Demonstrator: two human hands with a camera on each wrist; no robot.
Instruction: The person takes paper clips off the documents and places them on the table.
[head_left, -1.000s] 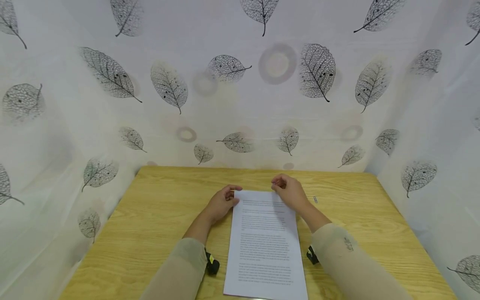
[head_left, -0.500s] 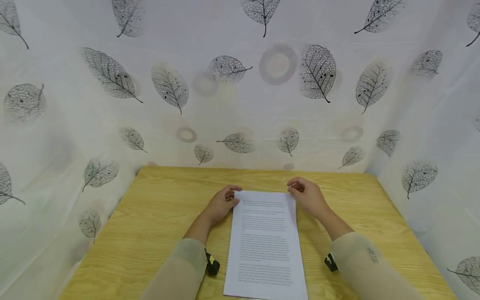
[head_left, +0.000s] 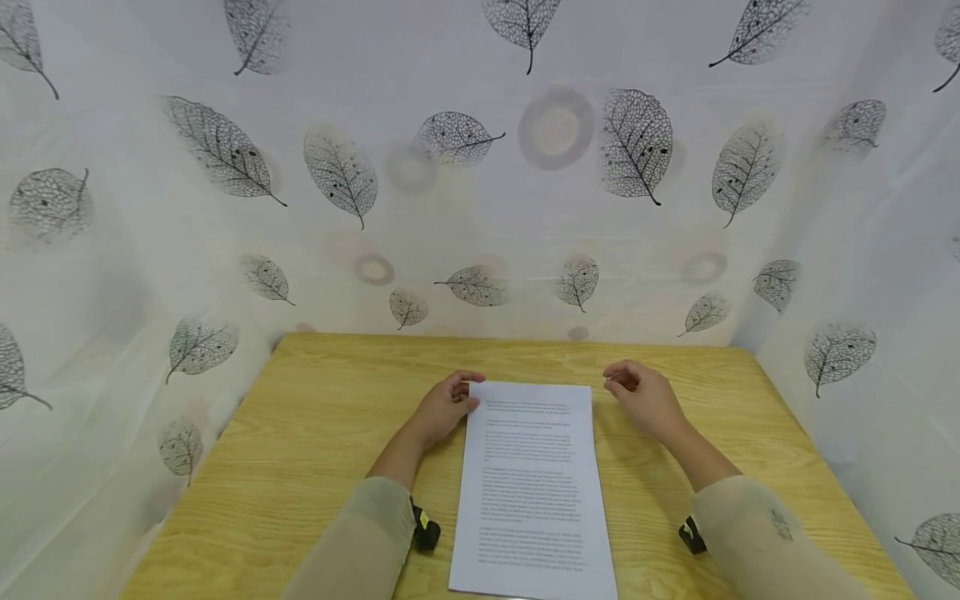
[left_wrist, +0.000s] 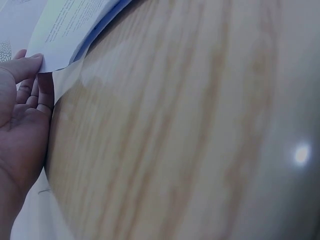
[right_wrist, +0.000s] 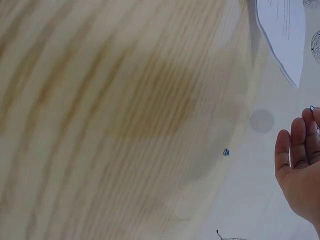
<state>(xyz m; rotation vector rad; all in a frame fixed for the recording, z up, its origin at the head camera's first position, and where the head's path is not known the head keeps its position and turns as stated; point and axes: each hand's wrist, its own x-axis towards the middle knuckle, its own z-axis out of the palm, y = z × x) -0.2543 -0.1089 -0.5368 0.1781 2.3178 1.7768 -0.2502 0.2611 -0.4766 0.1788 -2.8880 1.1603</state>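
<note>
A stack of printed paper sheets (head_left: 528, 492) lies lengthwise on the wooden table, between my forearms. At its far left corner my left hand (head_left: 441, 410) pinches the sheets; in the left wrist view the thumb (left_wrist: 34, 61) lies on the printed face and the fingers are behind the corner. Just right of the far right corner, apart from the paper, my right hand (head_left: 647, 402) pinches a small paper clip (right_wrist: 312, 108), whose wire loop shows at the fingertips. Another small blue piece, probably a clip (right_wrist: 226, 152), lies on the table; the right hand hides it in the head view.
A pale curtain (head_left: 480, 208) printed with leaves stands behind the wooden table (head_left: 322, 433) and along both sides. Black wrist cameras sit under each sleeve, the left one (head_left: 426, 529) close to the paper's left edge. Bare wood lies on either side.
My right hand has moved rightward from above the paper's far edge to beyond its far right corner. The loose piece on the table went from sight behind it. The left hand stays put.
</note>
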